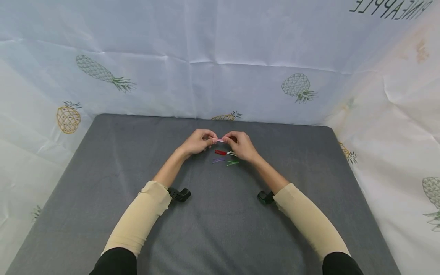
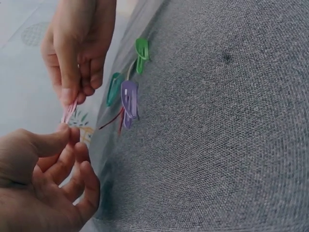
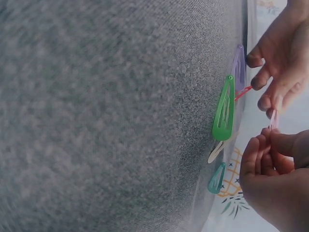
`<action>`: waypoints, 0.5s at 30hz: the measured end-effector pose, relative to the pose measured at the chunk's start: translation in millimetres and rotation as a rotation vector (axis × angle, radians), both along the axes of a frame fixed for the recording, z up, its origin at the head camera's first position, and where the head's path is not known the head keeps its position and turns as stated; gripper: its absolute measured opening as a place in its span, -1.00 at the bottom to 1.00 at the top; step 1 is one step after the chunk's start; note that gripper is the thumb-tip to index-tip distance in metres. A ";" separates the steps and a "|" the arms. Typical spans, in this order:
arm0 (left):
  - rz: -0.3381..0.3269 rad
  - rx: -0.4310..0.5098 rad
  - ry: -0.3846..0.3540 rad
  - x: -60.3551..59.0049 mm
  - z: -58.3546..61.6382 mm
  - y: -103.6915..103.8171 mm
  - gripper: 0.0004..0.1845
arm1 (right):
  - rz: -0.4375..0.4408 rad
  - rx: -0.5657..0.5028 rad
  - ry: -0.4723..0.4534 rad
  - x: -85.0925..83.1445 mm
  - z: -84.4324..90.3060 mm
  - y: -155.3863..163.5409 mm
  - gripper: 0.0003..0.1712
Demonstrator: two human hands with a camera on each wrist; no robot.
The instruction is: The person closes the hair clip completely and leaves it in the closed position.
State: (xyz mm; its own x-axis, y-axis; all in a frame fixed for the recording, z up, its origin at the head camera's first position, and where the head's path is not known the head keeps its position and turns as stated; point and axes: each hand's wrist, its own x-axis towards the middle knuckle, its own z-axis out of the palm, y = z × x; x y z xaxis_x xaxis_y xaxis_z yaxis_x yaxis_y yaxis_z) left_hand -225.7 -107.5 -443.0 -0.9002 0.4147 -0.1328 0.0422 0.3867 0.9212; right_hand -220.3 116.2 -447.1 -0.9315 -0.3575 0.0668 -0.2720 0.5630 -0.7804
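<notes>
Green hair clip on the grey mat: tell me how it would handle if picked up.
The green hair clip looks thin and flat, so probably light and stiff. Lying flush on the grey mat, it likely won't roll, but may be fiddly to lift.

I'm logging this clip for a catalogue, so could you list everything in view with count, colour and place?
pink hair clip: one, pink, held above the mat between both hands
red hair clip: one, red, on the mat just below the hands
white hair clip: one, whitish, on the mat beside the red one
purple hair clip: one, purple, on the mat nearer the person
green hair clip: one, green, right of the purple one
teal hair clip: one, teal, among the clips in the wrist views
mat: one, grey
backdrop: white, pineapple print, behind and at both sides
left hand: pinches the pink clip's left end
right hand: pinches its right end
</notes>
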 end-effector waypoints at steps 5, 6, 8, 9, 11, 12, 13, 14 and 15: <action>0.037 0.004 0.033 3.1 -2.4 0.8 -0.75 | 0.008 -0.015 0.006 0.2 -1.1 0.0 -0.73; 0.050 0.008 0.042 3.1 -3.2 1.3 -0.76 | 0.006 -0.020 0.008 0.2 -1.0 0.1 -0.73; 0.079 0.014 0.061 3.3 -4.5 2.4 -0.78 | 0.001 -0.027 0.013 0.0 -0.2 0.1 -0.74; 0.090 0.018 0.070 2.9 -5.4 2.8 -0.79 | 0.001 -0.030 0.015 -0.1 0.3 0.2 -0.74; 0.106 0.023 0.077 2.6 -6.6 2.9 -0.79 | 0.000 -0.039 0.015 0.0 1.6 0.0 -0.74; 0.113 0.025 0.080 2.5 -7.1 2.9 -0.79 | -0.001 -0.045 0.012 -0.1 2.0 0.0 -0.75; 0.118 0.027 0.081 2.6 -7.6 2.8 -0.79 | -0.003 -0.051 0.009 -0.1 2.5 -0.1 -0.75; 0.122 0.027 0.081 2.9 -8.0 2.9 -0.79 | -0.007 -0.059 0.003 -0.2 2.9 -0.1 -0.75; 0.124 0.028 0.082 3.2 -8.2 2.8 -0.79 | -0.012 -0.068 -0.004 -0.3 3.0 -0.1 -0.75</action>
